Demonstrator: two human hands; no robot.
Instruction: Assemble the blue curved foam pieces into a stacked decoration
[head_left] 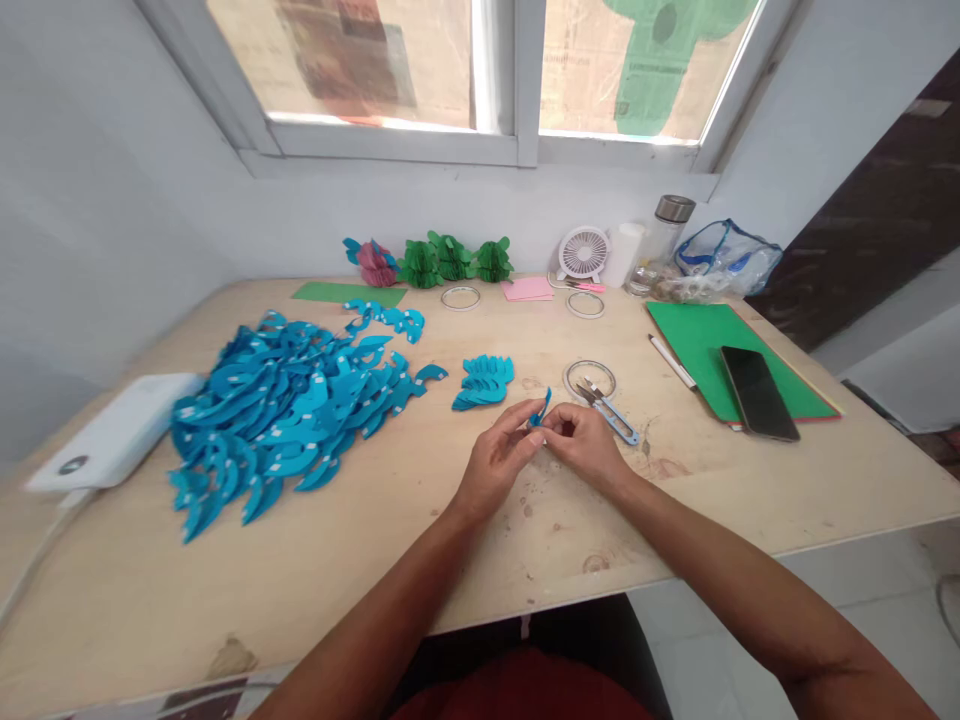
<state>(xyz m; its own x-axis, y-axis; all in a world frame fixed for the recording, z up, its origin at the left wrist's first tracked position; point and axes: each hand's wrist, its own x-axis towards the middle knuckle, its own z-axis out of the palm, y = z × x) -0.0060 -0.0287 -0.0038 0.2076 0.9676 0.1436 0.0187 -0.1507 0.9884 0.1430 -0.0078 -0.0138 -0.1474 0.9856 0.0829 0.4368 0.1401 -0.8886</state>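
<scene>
Between my two hands is a small blue paper piece [545, 402], raised just over the table. My left hand [504, 447] pinches it from the left with thumb and fingers. From the right, my right hand [583, 437] has its fingertips pressed together at the same piece. Just beyond my hands lies a small neat stack of blue paper pieces [481, 383]. Blue-handled thread snips [616, 418] rest beside my right hand, partly over a roll of tape [571, 372]. A big heap of blue paper cutouts with white squares [292, 400] spreads to the left.
A white power box [124, 430] with a cable stands at the left. Green folders [697, 350], a phone [759, 392] and a pen [673, 362] lie right. Along the wall are green paper ornaments [454, 258], a small fan [584, 254] and a bottle [664, 245].
</scene>
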